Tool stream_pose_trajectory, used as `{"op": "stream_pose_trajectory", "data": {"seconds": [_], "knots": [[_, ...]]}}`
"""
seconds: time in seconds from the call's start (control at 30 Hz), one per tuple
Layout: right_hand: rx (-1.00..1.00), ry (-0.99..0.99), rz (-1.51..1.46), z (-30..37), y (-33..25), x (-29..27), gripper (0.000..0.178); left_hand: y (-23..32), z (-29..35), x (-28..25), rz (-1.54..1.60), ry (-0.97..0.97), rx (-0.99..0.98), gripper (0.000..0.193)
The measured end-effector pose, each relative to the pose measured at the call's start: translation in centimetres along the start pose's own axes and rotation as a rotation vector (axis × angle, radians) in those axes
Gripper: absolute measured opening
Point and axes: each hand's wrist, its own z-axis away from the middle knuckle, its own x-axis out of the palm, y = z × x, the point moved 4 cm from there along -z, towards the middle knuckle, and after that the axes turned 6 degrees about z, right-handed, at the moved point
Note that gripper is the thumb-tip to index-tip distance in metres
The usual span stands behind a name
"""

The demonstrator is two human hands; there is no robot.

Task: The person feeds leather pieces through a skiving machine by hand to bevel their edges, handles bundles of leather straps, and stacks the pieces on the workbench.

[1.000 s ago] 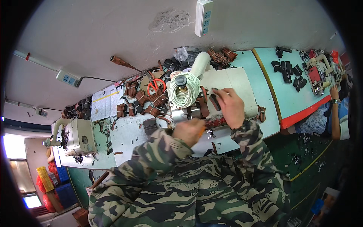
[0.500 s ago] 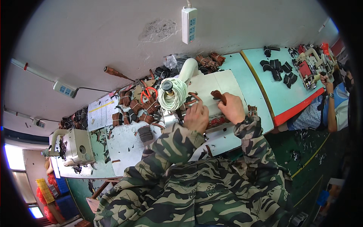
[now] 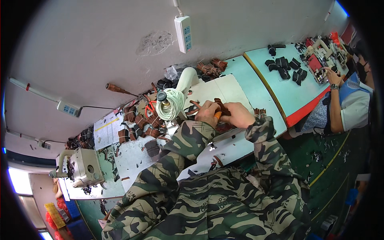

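Observation:
My left hand [image 3: 207,114] and my right hand [image 3: 240,115] meet over the machine bed, fingers bent inward. Between them is a small bunch of brown leather-like strips [image 3: 219,105], its lower part hidden by the fingers. The right hand grips the bunch from the right; the left closes on it from the other side. An orange band or cover [image 3: 218,115] shows at the left hand's fingers. Just left of the hands stands a sewing-type machine with a cream arm [image 3: 187,82], and a coil of pale green cord [image 3: 171,105] sits on its spindle.
Tied brown bundles [image 3: 153,119] and orange-handled scissors [image 3: 149,107] lie left of the machine. A wooden-handled tool [image 3: 116,88] leans near the wall. Another machine [image 3: 86,166] stands far left. To the right, a person [image 3: 352,100] works beside black bundles [image 3: 283,68].
My right hand has brought the brown strips down and left, and my left hand has closed in on them. The whole view has shifted slightly.

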Motion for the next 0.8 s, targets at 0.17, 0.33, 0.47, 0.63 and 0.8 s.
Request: {"op": "stream_pose_trajectory", "data": {"seconds": [0.17,0.33,0.47,0.63,0.8], "knots": [[0.032,0.164,0.132,0.7,0.6,-0.7,0.02,0.7,0.1,-1.1,-0.196,0.245,0.113,0.047],[0.045,0.375,0.202,2.1,-0.5,-5.3,0.022,0.6,4.8,2.1,-0.168,-0.099,-0.005,0.072],[-0.001,0.343,0.277,1.6,-1.5,-4.1,0.021,3.4,7.1,1.3,0.017,-0.042,0.066,0.075],[0.066,0.176,0.53,0.5,-0.9,0.1,0.029,-0.1,2.1,-1.4,-0.024,0.201,0.021,0.079],[0.104,0.172,0.435,0.3,-1.6,0.6,0.033,-1.5,0.6,0.7,0.198,-0.065,-0.232,0.084]]}}
